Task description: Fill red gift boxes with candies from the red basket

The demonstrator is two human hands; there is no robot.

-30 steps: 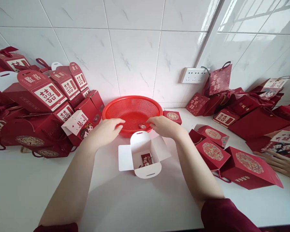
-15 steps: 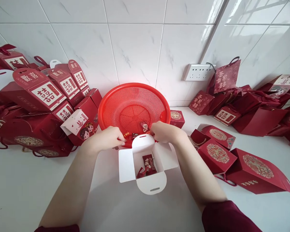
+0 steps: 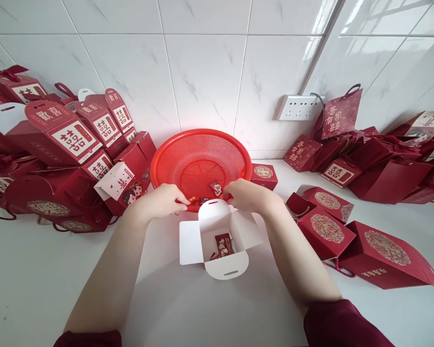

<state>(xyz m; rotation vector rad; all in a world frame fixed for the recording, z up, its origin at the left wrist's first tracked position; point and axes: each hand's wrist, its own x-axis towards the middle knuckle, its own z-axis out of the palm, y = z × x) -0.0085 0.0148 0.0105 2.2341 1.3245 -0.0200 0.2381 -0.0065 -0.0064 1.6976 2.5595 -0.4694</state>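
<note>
Pinching perforated plastic basket (image 3: 202, 149) with left hand (image 3: 162, 202), right hand (image 3: 251, 196), grip unclear, flapped card box (image 3: 227, 263)

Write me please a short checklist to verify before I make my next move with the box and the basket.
1. Box open at the top: ok, flaps spread outward.
2. Red packets inside the box: ok, lying at the bottom; exact count cannot tell.
3. Loose packets in the basket: ok, a few near its front.
4. Clear view of the basket's near rim: not ok, the box's back flap covers part.
5. Left hand at the basket's near rim: ok; what its fingers hold: cannot tell.
6. Right hand at the near rim: ok; its fingertips are partly hidden, so grip: cannot tell.
</note>
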